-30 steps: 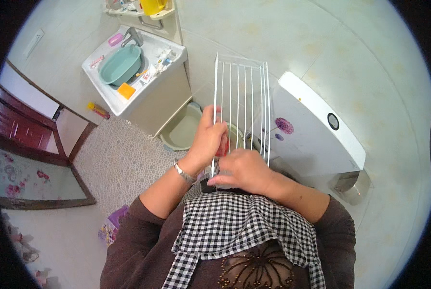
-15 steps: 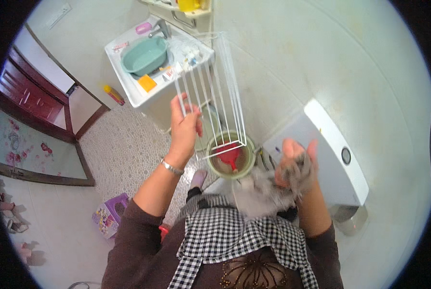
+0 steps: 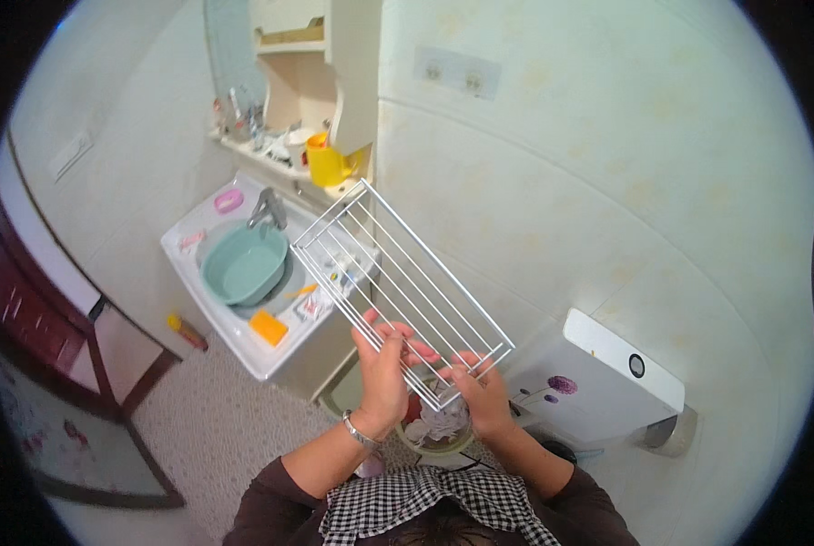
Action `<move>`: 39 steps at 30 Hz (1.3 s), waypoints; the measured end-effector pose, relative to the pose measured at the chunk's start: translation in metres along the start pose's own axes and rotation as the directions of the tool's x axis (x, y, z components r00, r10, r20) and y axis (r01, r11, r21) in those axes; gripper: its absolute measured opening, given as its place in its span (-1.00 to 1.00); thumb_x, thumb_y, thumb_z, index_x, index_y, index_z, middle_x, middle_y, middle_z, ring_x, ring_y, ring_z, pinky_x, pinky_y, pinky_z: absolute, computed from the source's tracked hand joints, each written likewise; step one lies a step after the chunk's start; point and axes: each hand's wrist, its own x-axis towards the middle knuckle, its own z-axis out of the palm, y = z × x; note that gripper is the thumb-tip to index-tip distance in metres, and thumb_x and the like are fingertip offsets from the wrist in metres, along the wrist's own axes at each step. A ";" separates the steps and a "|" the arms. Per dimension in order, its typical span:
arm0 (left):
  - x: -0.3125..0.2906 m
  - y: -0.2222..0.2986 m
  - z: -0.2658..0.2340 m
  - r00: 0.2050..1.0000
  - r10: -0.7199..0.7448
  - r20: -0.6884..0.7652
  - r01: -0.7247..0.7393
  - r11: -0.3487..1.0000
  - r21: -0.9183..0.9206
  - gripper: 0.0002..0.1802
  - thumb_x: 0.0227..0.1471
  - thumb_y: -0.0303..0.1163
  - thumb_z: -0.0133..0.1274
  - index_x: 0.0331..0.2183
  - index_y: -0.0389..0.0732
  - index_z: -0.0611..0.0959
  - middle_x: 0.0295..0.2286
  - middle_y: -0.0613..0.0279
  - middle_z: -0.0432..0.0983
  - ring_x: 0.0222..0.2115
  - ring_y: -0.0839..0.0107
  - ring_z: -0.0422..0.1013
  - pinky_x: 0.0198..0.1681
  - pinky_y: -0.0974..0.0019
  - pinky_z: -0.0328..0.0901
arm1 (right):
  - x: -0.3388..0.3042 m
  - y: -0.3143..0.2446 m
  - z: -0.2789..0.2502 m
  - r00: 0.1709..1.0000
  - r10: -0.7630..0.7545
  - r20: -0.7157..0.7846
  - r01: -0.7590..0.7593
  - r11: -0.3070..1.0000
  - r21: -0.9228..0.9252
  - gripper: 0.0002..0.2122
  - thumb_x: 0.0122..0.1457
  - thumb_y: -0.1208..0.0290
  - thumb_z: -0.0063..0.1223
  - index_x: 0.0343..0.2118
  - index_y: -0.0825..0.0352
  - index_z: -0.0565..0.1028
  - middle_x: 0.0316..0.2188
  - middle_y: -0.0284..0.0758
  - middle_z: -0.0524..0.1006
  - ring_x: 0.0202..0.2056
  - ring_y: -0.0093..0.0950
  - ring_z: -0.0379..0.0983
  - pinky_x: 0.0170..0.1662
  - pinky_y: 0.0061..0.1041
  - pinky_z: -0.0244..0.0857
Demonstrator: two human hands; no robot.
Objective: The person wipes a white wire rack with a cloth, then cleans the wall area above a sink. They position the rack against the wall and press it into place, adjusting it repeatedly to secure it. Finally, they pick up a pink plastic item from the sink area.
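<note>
A white wire rack (image 3: pixel 438 264) with long parallel bars is held tilted in front of me. My left hand (image 3: pixel 385 369) grips its lower left side, fingers wrapped around the bars. At its lower right corner, my right hand (image 3: pixel 482 396) has closed on the frame with thumb and fingers. Beneath the rack, partly covered by it and my hands, stands a pale green bucket (image 3: pixel 403 442). A greyish rag (image 3: pixel 445 423) lies in it, and something red shows beside the rag.
On the left is a white washbasin (image 3: pixel 259 366) holding a teal plastic tub (image 3: pixel 243 264), with an orange sponge (image 3: pixel 268 328) on its rim. A yellow cup (image 3: pixel 327 162) sits on the shelf above. A white toilet tank (image 3: pixel 598 382) stands to the right.
The rag has left my right hand and lies in the bucket. My right hand has come left onto the rack. The rack is turned and tilted differently, and the view has swung upward.
</note>
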 end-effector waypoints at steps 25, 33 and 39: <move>0.140 0.100 0.038 0.926 0.174 0.336 -0.171 0.985 -0.038 -0.07 0.24 -0.12 0.01 0.34 -0.05 -0.24 -0.03 0.08 0.36 -0.24 0.19 0.49 -0.30 0.09 0.52 | 0.071 -0.159 -0.026 0.941 -0.331 -0.073 0.329 0.944 -0.040 -0.45 0.17 0.38 0.00 0.20 0.51 0.23 -0.41 -0.26 0.58 -0.35 -0.58 0.46 -0.17 -0.57 0.32; 0.177 0.087 0.010 0.990 0.114 0.086 -0.090 0.966 -0.241 -0.41 0.16 -0.24 -0.05 0.18 -0.13 0.21 -0.39 0.26 0.45 -0.71 0.50 0.25 -0.65 0.36 0.28 | 0.098 -0.165 -0.063 0.905 -0.368 -0.213 0.329 0.923 -0.197 -0.54 0.19 0.42 0.05 0.14 0.40 0.29 -0.33 -0.30 0.55 -0.20 -0.52 0.46 -0.11 -0.52 0.34; 0.202 0.085 -0.009 0.967 0.202 0.153 -0.201 0.979 -0.022 -0.57 0.23 -0.21 -0.02 0.04 -0.22 0.38 -0.48 0.28 0.39 -0.77 0.72 0.07 -0.75 0.59 0.02 | 0.115 -0.239 -0.010 0.718 -0.573 -0.395 0.655 0.749 0.103 -0.56 0.14 0.59 0.01 0.11 0.37 0.25 -0.12 -0.23 0.46 -0.13 -0.47 0.43 -0.04 -0.49 0.36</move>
